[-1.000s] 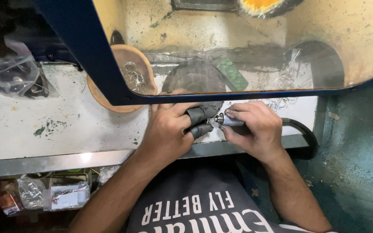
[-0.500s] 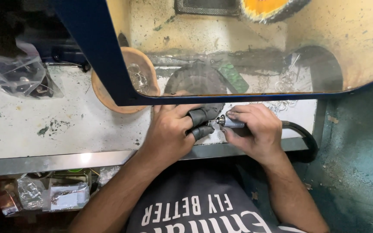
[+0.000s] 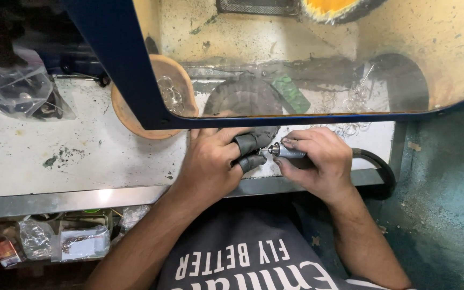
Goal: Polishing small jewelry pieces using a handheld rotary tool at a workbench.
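Observation:
My right hand (image 3: 318, 164) grips a slim metal rotary handpiece (image 3: 287, 153) whose black hose (image 3: 376, 167) curves off to the right. The tool's tip points left at a small piece pinched in my left hand (image 3: 213, 161); the piece itself is too small to make out. Dark finger guards (image 3: 249, 150) cover the thumb and forefinger of my left hand. Both hands rest at the front of a stained white bench (image 3: 55, 156), just below the blue frame (image 3: 135, 80) of a clear shield.
An orange bowl (image 3: 135, 121) with several metal rings stands to the left of my hands. More rings (image 3: 350, 99) lie behind the shield, near a dark round pad (image 3: 243, 96) and a green block (image 3: 291, 92). Plastic bags (image 3: 17, 91) sit far left; a shelf below holds small packets (image 3: 76, 241).
The view has shifted slightly. Both hands stay in the same spot, with the tool tip kept against the pinched piece.

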